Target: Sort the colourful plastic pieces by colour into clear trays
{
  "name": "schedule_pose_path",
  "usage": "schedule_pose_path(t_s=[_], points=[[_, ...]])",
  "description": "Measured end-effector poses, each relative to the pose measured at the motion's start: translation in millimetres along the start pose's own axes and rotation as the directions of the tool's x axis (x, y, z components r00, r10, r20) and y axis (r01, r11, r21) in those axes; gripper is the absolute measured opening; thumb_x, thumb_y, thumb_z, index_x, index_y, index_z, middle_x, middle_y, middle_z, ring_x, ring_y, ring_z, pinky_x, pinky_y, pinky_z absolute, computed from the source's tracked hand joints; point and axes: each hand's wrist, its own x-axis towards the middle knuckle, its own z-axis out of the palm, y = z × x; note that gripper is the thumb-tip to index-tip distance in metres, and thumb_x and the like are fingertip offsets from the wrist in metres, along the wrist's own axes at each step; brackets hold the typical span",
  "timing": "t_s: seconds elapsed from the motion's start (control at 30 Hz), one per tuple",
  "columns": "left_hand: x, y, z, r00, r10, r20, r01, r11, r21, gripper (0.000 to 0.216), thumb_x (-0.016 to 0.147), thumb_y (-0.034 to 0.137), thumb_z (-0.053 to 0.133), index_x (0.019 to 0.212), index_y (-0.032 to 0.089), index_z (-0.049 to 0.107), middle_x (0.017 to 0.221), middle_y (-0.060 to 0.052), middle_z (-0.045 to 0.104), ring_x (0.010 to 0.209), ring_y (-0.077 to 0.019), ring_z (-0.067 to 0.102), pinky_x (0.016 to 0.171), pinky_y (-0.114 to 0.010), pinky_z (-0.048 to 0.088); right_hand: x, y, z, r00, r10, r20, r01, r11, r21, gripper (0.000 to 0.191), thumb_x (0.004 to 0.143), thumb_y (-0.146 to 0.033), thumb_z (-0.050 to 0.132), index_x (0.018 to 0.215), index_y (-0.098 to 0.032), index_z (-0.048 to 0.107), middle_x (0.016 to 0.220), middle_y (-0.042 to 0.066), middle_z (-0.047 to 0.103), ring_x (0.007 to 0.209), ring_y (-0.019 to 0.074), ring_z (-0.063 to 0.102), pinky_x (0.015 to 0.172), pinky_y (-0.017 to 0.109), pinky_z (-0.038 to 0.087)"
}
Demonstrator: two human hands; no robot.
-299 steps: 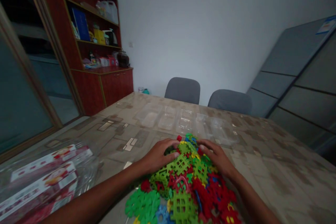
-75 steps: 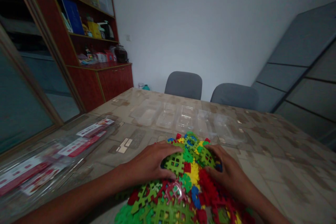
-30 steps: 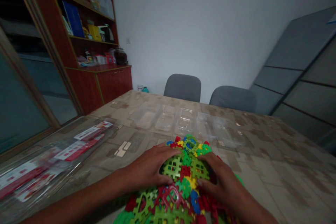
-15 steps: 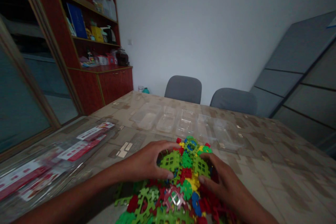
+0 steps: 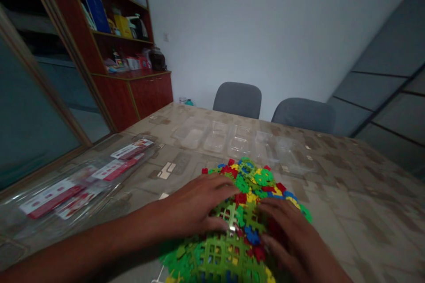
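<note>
A heap of plastic building pieces [image 5: 247, 181] in green, red, yellow and blue lies on the table in front of me. My left hand [image 5: 206, 203] is curled at its left side, with a green lattice piece [image 5: 226, 212] between thumb and fingers. Opposite it, my right hand [image 5: 292, 230] is bent around a second green lattice piece [image 5: 254, 219]; its fingers are smeared by motion and partly cover the piece. Nearer to me, larger green lattice pieces [image 5: 215, 252] lie over the pile.
Clear plastic trays [image 5: 215, 139] stand in a row beyond the heap. Clear packages with red and white labels [image 5: 49, 196] lie on the left of the table [image 5: 345, 203]. Two grey chairs [image 5: 237, 99] stand at the far edge, and a wooden cabinet [image 5: 133, 97] at the back left.
Both hands have drawn the green lattice pieces lower, towards me, over the heap. More of the pile's far and right side shows. The camera view has tipped down slightly.
</note>
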Motion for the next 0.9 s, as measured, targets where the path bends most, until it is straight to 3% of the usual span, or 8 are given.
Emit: schedule_pose_path(t_s=[0.17,0.33,0.47,0.63,0.7,0.77,0.87,0.9], points=[[-28.5,8.7,-1.3,0.989,0.111,0.102,-0.12,0.988,0.092,0.06,0.082,0.041,0.073,0.135,0.028,0.047,0.138,-0.009,0.053,0.129,-0.0288,0.046,0.11,-0.045,0.033,-27.5,-3.1,28.5,0.994,-0.111,0.016,0.112,0.978,-0.178,0.061,0.078,-0.047,0.075,0.134,-0.038,0.053,0.14,0.009,0.057,0.122,0.0388,0.055,0.096,0.056,0.048],[-48.7,18.0,30.2,0.986,0.012,0.163,-0.047,0.977,0.207,0.071,0.076,0.035,0.079,0.137,0.024,0.044,0.138,-0.012,0.054,0.13,-0.0312,0.045,0.116,-0.053,0.02,-19.7,-5.3,27.8,0.991,-0.11,-0.082,0.083,0.957,-0.278,0.049,0.089,-0.038,0.061,0.136,-0.026,0.053,0.137,0.012,0.059,0.123,0.0366,0.055,0.095,0.055,0.049],[-48.4,18.2,40.6,0.994,0.069,0.079,-0.087,0.966,0.243,0.052,0.086,0.035,0.065,0.133,0.02,0.048,0.13,-0.013,0.061,0.122,-0.0302,0.052,0.117,-0.054,0.017,-23.5,-15.7,21.7,0.974,-0.215,0.065,0.224,0.947,-0.229,0.045,0.086,-0.037,0.066,0.128,-0.026,0.057,0.118,0.009,0.07,0.103,0.0295,0.067,0.083,0.041,0.057],[-45.1,13.8,44.2,0.976,0.188,-0.11,-0.141,0.931,0.338,0.028,0.096,0.018,0.042,0.121,0.016,0.054,0.106,-0.013,0.072,0.098,-0.0253,0.065,0.107,-0.052,0.035,-35.2,-21.2,28.2,0.955,-0.22,0.199,0.262,0.942,-0.211,0.052,0.081,-0.021,0.069,0.13,-0.023,0.054,0.115,0.01,0.07,0.095,0.0263,0.068,0.078,0.035,0.057],[-44.6,11.5,45.4,0.955,0.234,-0.185,-0.156,0.921,0.356,0.027,0.097,0.013,0.037,0.117,0.015,0.056,0.093,-0.012,0.073,0.085,-0.023,0.067,0.096,-0.048,0.044,-35.6,-22.6,27.6,0.963,-0.191,0.192,0.23,0.952,-0.203,0.052,0.078,-0.025,0.073,0.127,-0.02,0.056,0.115,0.011,0.069,0.097,0.0274,0.066,0.081,0.036,0.056],[-44.9,12.7,43.5,0.927,0.261,-0.268,-0.166,0.929,0.331,0.025,0.097,0.013,0.039,0.116,0.015,0.056,0.088,-0.011,0.073,0.079,-0.0224,0.066,0.083,-0.042,0.05,-33.6,-25.0,24.5,0.966,-0.189,0.175,0.222,0.956,-0.193,0.04,0.079,-0.027,0.073,0.116,-0.019,0.062,0.108,0.008,0.071,0.092,0.0255,0.066,0.079,0.035,0.055],[-48.3,25.1,38.1,0.899,0.179,-0.4,-0.102,0.973,0.207,0.026,0.097,0.016,0.042,0.119,0.019,0.056,0.088,-0.007,0.072,0.078,-0.0198,0.065,0.071,-0.033,0.051,-29.9,-30.8,16.1,0.956,-0.29,0.03,0.29,0.932,-0.218,0.01,0.091,-0.027,0.059,0.096,-0.021,0.066,0.084,0.003,0.07,0.075,0.0196,0.065,0.068,0.031,0.053],[-50.3,31.3,38.5,0.896,0.127,-0.426,-0.068,0.986,0.151,0.027,0.098,0.018,0.042,0.121,0.021,0.055,0.092,-0.006,0.072,0.08,-0.0188,0.066,0.071,-0.031,0.051,-29.4,-33.3,12.0,0.943,-0.328,-0.047,0.307,0.919,-0.249,0.015,0.095,-0.026,0.052,0.091,-0.022,0.066,0.079,0.002,0.069,0.07,0.0185,0.064,0.066,0.03,0.051]])
